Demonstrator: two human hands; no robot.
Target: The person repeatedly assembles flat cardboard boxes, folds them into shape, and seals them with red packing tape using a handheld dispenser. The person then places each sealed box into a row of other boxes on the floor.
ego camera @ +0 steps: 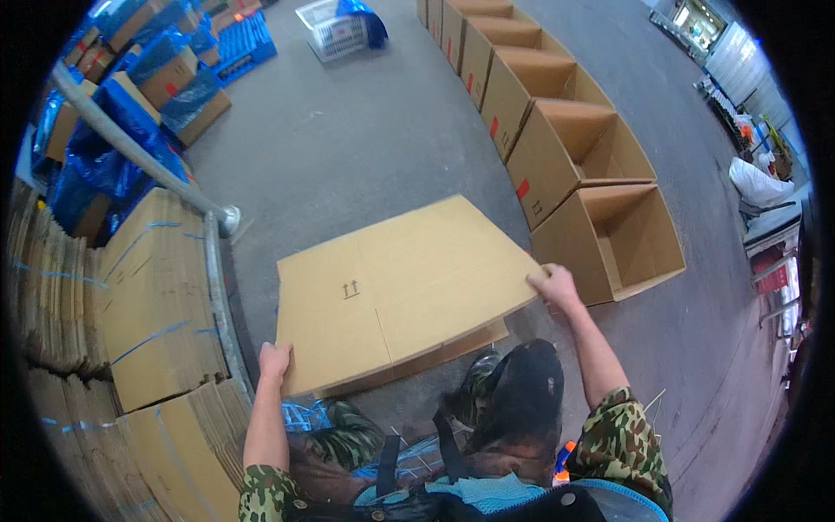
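Between my two hands I hold a folded-flat corrugated cardboard box (417, 280), its printed arrow mark facing up. My left hand (274, 362) grips its near left edge. My right hand (556, 287) has hold of the right corner, with the thumb on top. Below the near edge, part of another cardboard panel (424, 362) shows; whether it belongs to the same box I cannot tell. Just past my right hand stands the nearest open cardboard box (574, 245), first in a row of several.
Strapped stacks of flat cardboard (163, 307) stand at left behind a metal rail (222, 293). Blue-wrapped boxes (111, 150) are piled beyond it. A white plastic basket (336, 36) sits on the grey floor farther off. Blue strapping scraps (417, 453) lie by my legs.
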